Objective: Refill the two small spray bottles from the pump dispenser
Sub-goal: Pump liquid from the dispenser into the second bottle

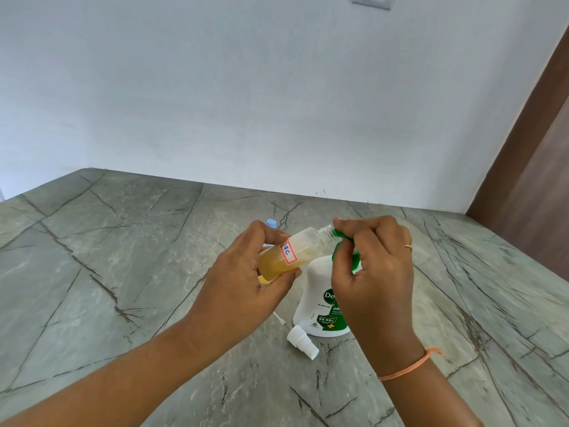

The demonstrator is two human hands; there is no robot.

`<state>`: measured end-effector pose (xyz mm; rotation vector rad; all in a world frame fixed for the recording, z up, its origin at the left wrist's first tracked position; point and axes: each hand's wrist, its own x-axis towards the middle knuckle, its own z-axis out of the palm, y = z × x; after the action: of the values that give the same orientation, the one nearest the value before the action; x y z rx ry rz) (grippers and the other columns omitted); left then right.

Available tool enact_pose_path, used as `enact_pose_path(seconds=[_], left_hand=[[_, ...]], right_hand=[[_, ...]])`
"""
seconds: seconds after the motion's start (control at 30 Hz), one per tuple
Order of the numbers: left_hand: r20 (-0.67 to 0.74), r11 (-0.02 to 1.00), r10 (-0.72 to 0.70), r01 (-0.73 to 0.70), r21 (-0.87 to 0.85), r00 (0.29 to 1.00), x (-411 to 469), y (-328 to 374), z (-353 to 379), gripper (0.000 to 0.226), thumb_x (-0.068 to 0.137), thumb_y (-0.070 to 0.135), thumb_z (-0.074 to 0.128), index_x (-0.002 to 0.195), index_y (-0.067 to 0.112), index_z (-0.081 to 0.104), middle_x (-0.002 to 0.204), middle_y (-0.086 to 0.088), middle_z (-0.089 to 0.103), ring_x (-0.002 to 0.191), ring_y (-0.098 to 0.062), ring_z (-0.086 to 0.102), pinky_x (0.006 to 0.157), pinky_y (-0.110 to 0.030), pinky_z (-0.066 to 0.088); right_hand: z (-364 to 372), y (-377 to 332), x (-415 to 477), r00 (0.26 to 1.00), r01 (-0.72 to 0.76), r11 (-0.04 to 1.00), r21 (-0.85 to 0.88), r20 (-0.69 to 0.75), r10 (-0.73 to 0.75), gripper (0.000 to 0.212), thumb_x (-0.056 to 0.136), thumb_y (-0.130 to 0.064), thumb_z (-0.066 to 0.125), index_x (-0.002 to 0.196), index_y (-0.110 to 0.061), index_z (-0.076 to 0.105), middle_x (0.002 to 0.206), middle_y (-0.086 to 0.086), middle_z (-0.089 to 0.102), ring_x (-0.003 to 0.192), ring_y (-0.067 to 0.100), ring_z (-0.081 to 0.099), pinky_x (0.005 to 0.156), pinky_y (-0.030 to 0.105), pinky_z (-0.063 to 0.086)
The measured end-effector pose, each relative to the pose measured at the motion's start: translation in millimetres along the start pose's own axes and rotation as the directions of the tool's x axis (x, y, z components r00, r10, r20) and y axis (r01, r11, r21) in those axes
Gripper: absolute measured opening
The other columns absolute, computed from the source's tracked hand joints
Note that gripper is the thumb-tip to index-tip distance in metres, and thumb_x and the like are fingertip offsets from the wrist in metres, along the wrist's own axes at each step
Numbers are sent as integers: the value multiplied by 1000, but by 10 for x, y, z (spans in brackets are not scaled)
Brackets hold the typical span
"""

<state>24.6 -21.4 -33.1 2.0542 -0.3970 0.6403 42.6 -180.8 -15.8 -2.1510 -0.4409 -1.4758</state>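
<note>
Risk: the spray bottle (295, 251) is tipped nearly sideways, its open neck barely meeting the green pump nozzle (341, 234), so a hard press could squirt soap past the mouth onto the desk (123, 272). Left hand (243, 272) curls round the bottle, held above the desk. Right hand (375, 266) pinches the nozzle atop the standing pump dispenser (317, 297).

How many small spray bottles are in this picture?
2. The labelled bottle is held tilted in the left hand, its open neck at the green spout of the pump dispenser. The second bottle is mostly hidden behind that hand; only its blue top shows.
</note>
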Motion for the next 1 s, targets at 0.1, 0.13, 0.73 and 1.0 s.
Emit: enact_pose_path(seconds=[0.1,0.13,0.73,1.0], left_hand=[[2,1000,-2,2,15,1000,6,-16,3,38,75,31,72,102,33,46,105,18,57,90,-5,60,68,-33,57],[2,1000,-3,3,18,1000,7,-19,2,38,75,32,72,102,34,46,105,18,56,90,-4,60,68,-32,58],[-7,1000,9,-8,9,1000,3,-12,3,37,75,32,73,98,37,45,105,23,55,94,-1,59,74,-30,57],[-3,1000,3,-3,29,1000,-10,-20,2,36,75,33,72,99,36,45,102,23,55,90,2,58,71,-29,57]], right_hand=[[36,12,-29,1000,3,1000,-25,6,-3,26,83,-7,46,92,0,70,82,12,59,73,28,54,72,13,25],[39,12,-28,1000,2,1000,-29,7,-2,27,83,-8,45,92,0,69,82,12,59,74,28,53,71,13,25],[-16,-9,-8,1000,12,999,-30,-11,-12,24,81,-3,48,91,-1,69,83,11,58,75,27,54,74,15,28],[11,-19,-39,1000,-7,999,-33,11,8,26,82,-7,45,92,-3,69,85,10,57,78,25,50,73,16,30]])
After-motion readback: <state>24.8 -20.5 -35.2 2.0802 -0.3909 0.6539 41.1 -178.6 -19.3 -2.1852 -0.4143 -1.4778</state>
